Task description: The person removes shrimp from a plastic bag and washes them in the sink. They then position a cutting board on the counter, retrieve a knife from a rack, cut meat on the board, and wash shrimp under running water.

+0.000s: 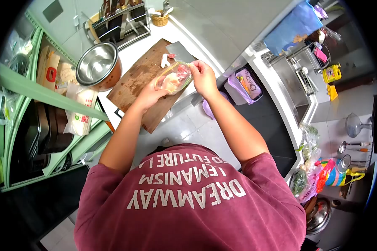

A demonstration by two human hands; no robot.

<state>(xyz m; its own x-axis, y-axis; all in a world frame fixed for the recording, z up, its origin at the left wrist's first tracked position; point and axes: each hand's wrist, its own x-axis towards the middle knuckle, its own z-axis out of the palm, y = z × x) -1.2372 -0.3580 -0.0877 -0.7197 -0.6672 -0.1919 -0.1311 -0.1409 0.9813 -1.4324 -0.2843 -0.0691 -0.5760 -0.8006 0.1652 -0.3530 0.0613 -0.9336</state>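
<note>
Both hands hold a clear plastic bag [174, 78] of raw pinkish meat above the wooden cutting board [135, 74]. My left hand [150, 95] grips the lower left end of the bag, its thumb along the edge. At the upper right end, my right hand [203, 76] pinches the bag's rim between thumb and fingers. A broad metal cleaver blade [182, 52] lies at the board's far right corner; its handle is not visible. Beside it on the board are a white piece and a small red bit [167, 59], too small to name surely.
A steel pot [98, 67] stands left of the board, with a knife rack [121, 23] and a small wicker basket [159, 19] behind. Green shelves [50, 92] rise on the left. To the right are a purple-lined bin [248, 85] and a sink [285, 75].
</note>
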